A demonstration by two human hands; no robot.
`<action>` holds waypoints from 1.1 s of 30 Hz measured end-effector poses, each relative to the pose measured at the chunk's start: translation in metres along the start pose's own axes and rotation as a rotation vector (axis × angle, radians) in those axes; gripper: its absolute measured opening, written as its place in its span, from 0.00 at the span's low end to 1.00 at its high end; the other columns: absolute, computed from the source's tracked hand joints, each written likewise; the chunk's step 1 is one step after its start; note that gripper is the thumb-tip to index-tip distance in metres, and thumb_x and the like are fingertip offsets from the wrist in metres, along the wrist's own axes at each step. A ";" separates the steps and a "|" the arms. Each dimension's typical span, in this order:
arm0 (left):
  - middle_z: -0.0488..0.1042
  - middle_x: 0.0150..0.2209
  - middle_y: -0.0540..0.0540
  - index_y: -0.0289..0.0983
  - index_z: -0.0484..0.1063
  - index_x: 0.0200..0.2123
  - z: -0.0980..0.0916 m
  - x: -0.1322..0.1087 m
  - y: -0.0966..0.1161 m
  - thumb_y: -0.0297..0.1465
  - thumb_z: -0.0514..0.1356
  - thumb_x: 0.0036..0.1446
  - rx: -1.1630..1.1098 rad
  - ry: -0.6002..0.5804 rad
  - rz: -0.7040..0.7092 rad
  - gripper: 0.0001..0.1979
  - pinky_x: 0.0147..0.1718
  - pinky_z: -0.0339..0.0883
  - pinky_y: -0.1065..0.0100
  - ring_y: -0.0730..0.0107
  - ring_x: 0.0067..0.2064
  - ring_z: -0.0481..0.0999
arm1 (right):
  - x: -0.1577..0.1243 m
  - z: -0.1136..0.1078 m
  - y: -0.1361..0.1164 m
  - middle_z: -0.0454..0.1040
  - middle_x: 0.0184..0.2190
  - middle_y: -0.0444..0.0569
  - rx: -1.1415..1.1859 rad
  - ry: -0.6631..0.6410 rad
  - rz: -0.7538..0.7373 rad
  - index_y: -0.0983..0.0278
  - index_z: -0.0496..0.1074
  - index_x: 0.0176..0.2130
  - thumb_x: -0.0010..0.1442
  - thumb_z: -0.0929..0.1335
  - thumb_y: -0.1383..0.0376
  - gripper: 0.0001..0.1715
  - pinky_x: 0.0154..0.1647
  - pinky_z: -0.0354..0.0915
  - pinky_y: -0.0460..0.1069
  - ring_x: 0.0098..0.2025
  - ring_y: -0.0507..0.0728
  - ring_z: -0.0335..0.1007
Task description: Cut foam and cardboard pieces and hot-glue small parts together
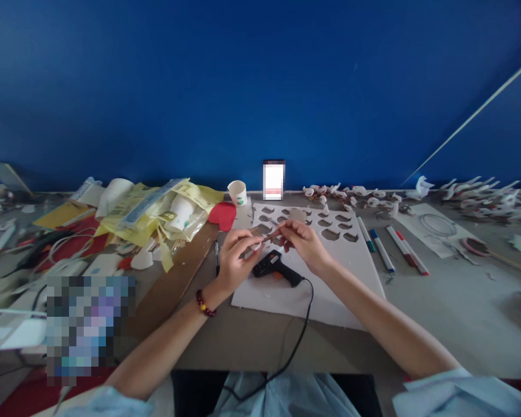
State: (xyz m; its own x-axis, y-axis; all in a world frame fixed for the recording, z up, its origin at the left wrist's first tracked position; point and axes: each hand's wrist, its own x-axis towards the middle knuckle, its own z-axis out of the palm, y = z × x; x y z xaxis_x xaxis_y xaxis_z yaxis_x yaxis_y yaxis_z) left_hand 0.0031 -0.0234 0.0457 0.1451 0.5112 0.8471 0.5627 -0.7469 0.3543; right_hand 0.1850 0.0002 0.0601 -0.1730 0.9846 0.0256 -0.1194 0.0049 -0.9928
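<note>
My left hand [238,256] and my right hand [301,242] meet over a white foam sheet [330,289] with several shapes cut out of it. Both hands pinch a thin brownish stick [267,236] between their fingertips, one at each end. A black hot glue gun [274,267] lies on the sheet just under the hands, its black cord [301,324] running toward me. My left wrist wears a dark red bead bracelet [205,303].
Yellow plastic bags [156,217], paper cups [237,192] and a red cut-out [222,215] crowd the left. Several marker pens [388,248] lie right of the sheet. White cut pieces [356,194] line the back edge. A phone [273,179] stands against the blue wall.
</note>
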 end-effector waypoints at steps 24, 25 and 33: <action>0.69 0.39 0.47 0.41 0.73 0.41 0.001 -0.003 -0.002 0.26 0.64 0.54 0.025 0.016 0.033 0.11 0.39 0.72 0.65 0.70 0.39 0.73 | -0.008 0.003 -0.008 0.71 0.25 0.43 -0.008 -0.223 0.141 0.65 0.71 0.30 0.51 0.70 0.63 0.07 0.26 0.63 0.46 0.25 0.48 0.66; 0.69 0.40 0.46 0.41 0.72 0.42 0.001 -0.003 -0.002 0.27 0.64 0.53 0.020 0.008 0.029 0.12 0.40 0.72 0.64 0.69 0.40 0.73 | -0.007 0.003 -0.007 0.71 0.24 0.42 -0.018 -0.213 0.136 0.65 0.71 0.30 0.51 0.70 0.62 0.07 0.26 0.63 0.46 0.25 0.48 0.65; 0.71 0.44 0.42 0.39 0.69 0.45 -0.001 0.001 -0.002 0.32 0.64 0.53 -0.160 -0.105 -0.100 0.16 0.47 0.69 0.58 0.62 0.48 0.72 | -0.003 0.001 0.003 0.72 0.23 0.42 -0.127 -0.115 0.031 0.64 0.72 0.29 0.49 0.71 0.61 0.08 0.25 0.61 0.46 0.24 0.49 0.64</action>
State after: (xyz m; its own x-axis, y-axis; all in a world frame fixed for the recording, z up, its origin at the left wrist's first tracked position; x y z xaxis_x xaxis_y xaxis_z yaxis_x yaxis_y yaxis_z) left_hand 0.0017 -0.0222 0.0461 0.1838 0.6217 0.7614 0.4437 -0.7436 0.5001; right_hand 0.1846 -0.0025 0.0574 -0.2861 0.9582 0.0005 0.0111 0.0039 -0.9999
